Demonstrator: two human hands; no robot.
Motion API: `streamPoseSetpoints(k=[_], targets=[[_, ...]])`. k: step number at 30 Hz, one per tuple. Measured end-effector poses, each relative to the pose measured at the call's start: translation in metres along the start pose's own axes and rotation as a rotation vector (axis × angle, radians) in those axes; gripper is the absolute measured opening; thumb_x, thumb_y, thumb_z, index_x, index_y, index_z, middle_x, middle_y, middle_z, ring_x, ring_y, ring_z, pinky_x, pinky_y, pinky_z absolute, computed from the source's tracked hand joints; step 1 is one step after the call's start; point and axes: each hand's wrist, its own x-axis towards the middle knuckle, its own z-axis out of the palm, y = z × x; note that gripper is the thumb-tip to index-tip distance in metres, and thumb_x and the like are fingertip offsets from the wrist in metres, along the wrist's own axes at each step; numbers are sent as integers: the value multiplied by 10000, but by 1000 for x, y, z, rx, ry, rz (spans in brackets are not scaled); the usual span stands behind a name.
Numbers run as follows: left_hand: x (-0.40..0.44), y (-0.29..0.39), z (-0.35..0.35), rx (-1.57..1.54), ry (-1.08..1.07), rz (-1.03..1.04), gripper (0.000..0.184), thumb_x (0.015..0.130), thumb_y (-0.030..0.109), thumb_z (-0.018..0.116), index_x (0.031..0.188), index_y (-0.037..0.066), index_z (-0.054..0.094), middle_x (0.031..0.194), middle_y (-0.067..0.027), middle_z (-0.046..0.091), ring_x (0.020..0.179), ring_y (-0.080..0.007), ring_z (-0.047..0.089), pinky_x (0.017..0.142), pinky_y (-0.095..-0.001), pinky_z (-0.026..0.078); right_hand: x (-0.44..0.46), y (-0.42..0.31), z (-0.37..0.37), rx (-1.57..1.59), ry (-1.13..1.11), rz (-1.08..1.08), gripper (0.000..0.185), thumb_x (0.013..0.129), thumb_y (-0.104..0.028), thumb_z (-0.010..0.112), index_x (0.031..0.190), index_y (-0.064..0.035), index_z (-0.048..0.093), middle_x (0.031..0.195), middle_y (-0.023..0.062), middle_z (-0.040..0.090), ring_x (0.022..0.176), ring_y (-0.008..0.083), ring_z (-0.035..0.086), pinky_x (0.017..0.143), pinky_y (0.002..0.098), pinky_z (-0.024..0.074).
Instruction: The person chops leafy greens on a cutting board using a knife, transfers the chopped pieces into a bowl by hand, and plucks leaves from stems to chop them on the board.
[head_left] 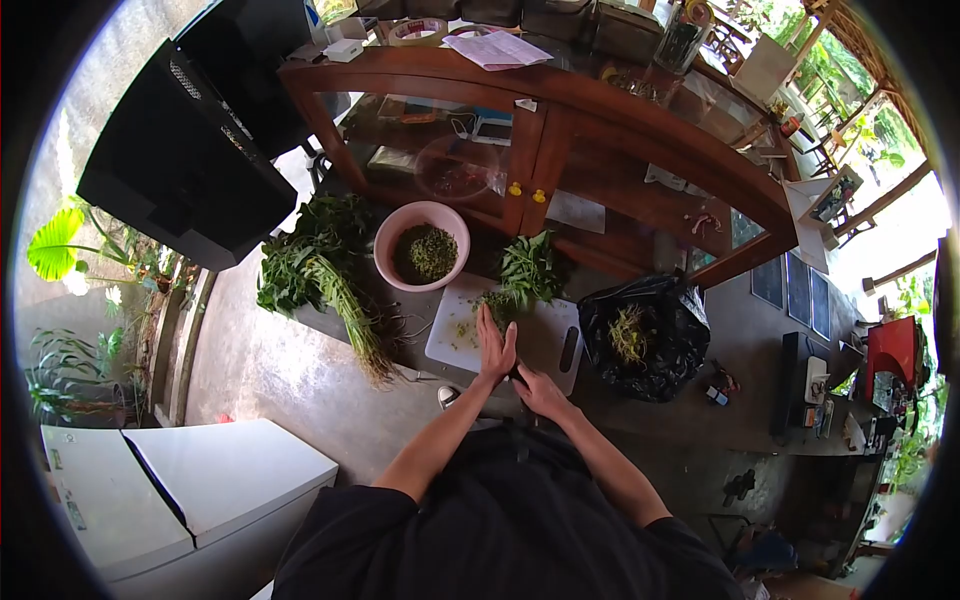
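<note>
Black cloth sleeves (350, 520) lead to two bare hands: the right hand (545, 393) has its fingers curled around a slim dark handle (517, 376), likely a knife's, its blade hidden, while the left hand (496, 350) lies flat in front, fingers straight and together, thumb apart. With the palm so near that handle, a slip could cut it. Beneath is a white plastic cutting board (543, 328), and a leafy green bunch (530, 268) crosses its far edge; uneven stems could roll under a blade, and a careless sweep could scatter the chopped green bits (460, 332). Just beside on the right, a crumpled black plastic bag (668, 368) gapes around rooty trimmings (630, 335), so good pieces could be pushed in. The dark grey tabletop (408, 345) is narrow; on the left, a long bundle of rooted greens (340, 290) reaches its near edge, where a bump could drag it off. Behind the board stands a round pink plastic bowl (383, 240) of chopped greens. Shiny grey concrete floor (240, 350) runs left, past a white refrigerator (240, 470), and a brown wooden cabinet (530, 160) with glass doors backs everything.
</note>
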Motion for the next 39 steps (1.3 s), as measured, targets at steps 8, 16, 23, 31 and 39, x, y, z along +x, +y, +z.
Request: streamPoseSetpoints(k=[8,16,23,31,39], targets=[[3,11,-2,-18,35,-6,803,986,373,492,1502,-92,88,1545,-319,113,1440,-455,132,1174,-502,138,2,-7,-8,34,99,-139,252,906,-125,601,1062,58,527,943,295,613,921,494,571,761,519,451],[8,19,-12,-48,59,7,795,983,362,491,1508,-76,85,1554,-303,112,1442,-452,130,1175,-500,134,5,-22,-15,47,81,-118,228,915,-134,600,1021,51,520,896,292,606,868,500,561,713,511,437],[9,23,-15,-50,75,26,781,987,353,488,1505,-78,95,1550,-305,120,1438,-451,144,1173,-496,145,5,-35,-20,58,53,-60,242,922,-144,593,1035,57,520,900,288,607,859,503,559,717,507,437],[11,23,-17,-54,85,16,775,993,367,479,1507,-76,104,1542,-307,138,1425,-461,168,1165,-497,158,8,-31,-16,77,61,-75,222,916,-127,596,1035,43,521,888,278,608,839,495,564,705,495,438],[10,23,-22,-50,81,-4,776,994,377,476,1509,-71,106,1543,-302,140,1426,-456,170,1165,-497,160,10,-33,-10,78,109,-111,218,912,-128,604,1018,41,518,872,280,607,838,496,566,688,500,439]])
